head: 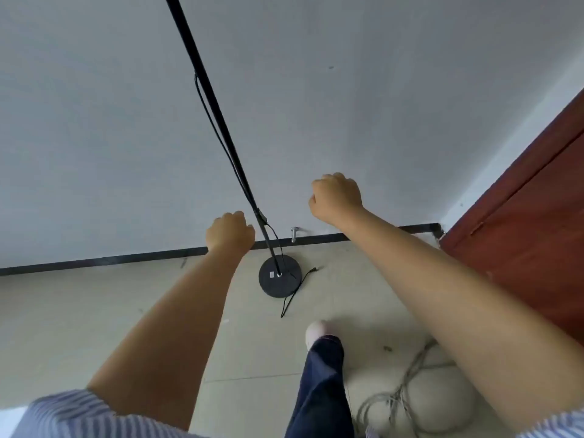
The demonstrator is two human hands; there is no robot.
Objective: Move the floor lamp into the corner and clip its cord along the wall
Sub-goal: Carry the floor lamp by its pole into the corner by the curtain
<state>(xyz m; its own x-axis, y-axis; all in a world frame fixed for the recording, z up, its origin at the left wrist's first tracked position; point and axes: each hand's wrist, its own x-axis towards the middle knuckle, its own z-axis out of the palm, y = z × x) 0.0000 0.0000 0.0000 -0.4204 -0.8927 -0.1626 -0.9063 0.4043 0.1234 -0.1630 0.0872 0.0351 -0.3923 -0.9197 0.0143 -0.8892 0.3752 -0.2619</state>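
A black floor lamp stands near the white wall; its thin pole (218, 112) rises from a round black base (279, 278) on the tiled floor. Its black cord (292, 298) hangs along the pole, crosses the base and trails loose on the floor, ending by the baseboard. My left hand (230, 230) is curled into a fist just left of the lower pole, apart from it. My right hand (336, 196) is also curled shut, right of the pole in front of the wall. Neither hand holds anything that I can see.
A dark baseboard (126, 257) runs along the wall to the corner beside a reddish-brown door (531, 235) at the right. A small metal doorstop (294, 233) sticks out above the baseboard. A tangle of grey cable (407, 396) lies on the floor near my foot (317, 331).
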